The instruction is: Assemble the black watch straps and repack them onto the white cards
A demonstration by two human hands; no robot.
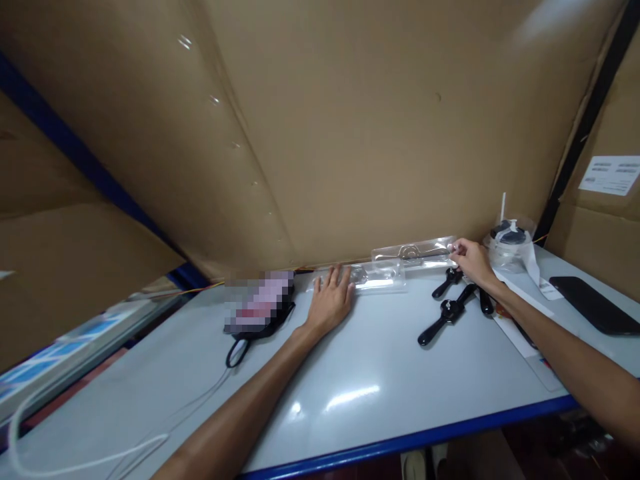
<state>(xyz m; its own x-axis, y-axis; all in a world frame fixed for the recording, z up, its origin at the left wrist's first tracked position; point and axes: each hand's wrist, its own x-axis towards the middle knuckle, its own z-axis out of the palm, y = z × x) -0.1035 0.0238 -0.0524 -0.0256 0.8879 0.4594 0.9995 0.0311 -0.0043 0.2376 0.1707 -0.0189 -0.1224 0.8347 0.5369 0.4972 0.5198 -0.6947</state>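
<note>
My left hand [331, 298] lies with fingers spread on a clear plastic tray [383, 276] at the back of the table. Another clear plastic tray [411, 254] leans at the cardboard wall, and my right hand [470, 261] pinches its right end. Just below my right hand lies a small black watch-like item [447, 283]. A larger black strapped item [447, 319] is nearer the front, with its upper end close to my right wrist. Part of a further black item [485, 302] shows beside my right forearm.
A pixelated phone-like object [265, 303] with a black loop lies left on the table [370, 360]. Behind my right forearm stand a lidded clear cup [507, 245] and white paper strip. A black flat object [595, 305] lies far right. Cardboard walls [350, 133] enclose the back; a white cable [90, 470] runs front left.
</note>
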